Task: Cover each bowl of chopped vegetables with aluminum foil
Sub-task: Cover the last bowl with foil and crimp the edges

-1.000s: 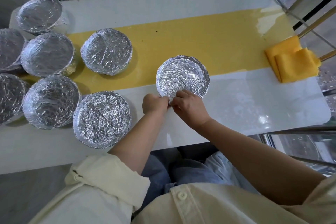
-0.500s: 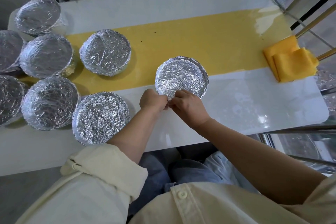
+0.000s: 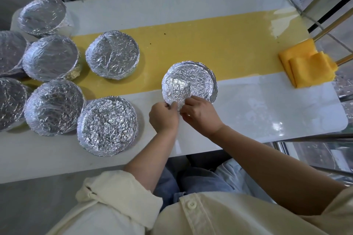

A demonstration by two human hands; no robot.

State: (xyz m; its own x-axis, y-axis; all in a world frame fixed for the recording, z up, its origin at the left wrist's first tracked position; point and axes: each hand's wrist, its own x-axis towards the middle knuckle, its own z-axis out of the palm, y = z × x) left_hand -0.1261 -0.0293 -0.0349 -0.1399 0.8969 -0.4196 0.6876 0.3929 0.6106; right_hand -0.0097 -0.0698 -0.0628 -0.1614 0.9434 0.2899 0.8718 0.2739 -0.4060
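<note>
Left hand (image 3: 163, 118) and right hand (image 3: 200, 115) pinch the foil (image 3: 183, 84) edge with curled fingers at the near rim of a bowl (image 3: 214, 84) standing mid-way along the table (image 3: 267, 110). A hard tug could tear the thin sheet or slide the bowl. Covered bowls (image 3: 108, 126) crowd the left and a yellow cloth (image 3: 307, 65) lies far right, neither in the way.

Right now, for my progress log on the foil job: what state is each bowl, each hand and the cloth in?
Centre bowl: covered with foil, near edge held by both hands.
Left hand: pinches the foil at the near rim.
Right hand: pinches the same edge.
Other seven bowls: all foil-covered, untouched.
Yellow cloth: folded, lying apart from the bowls.
</note>
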